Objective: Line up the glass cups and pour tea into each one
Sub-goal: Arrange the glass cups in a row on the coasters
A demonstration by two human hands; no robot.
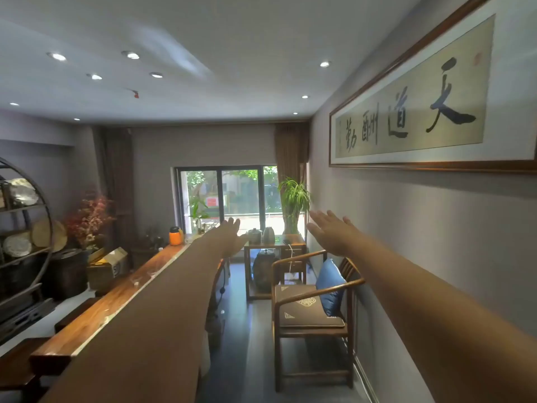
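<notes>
Both my arms are stretched straight out in front of me, palms down. My left hand (231, 237) and my right hand (331, 232) are flat with fingers apart and hold nothing. A long wooden tea table (116, 298) runs along my left, partly hidden by my left arm. Two small glass cups (136, 280) (151, 274) stand on it, well below and left of my hands. A grey teapot (254, 235) and a pale kettle (268, 234) sit on a side table (290, 242) far ahead.
A wooden armchair (313, 309) with a blue cushion stands by the right wall. An orange flask (175, 235) sits at the table's far end. A round display shelf (23, 242), cardboard boxes (107, 266) and a potted plant (294, 202) are also here.
</notes>
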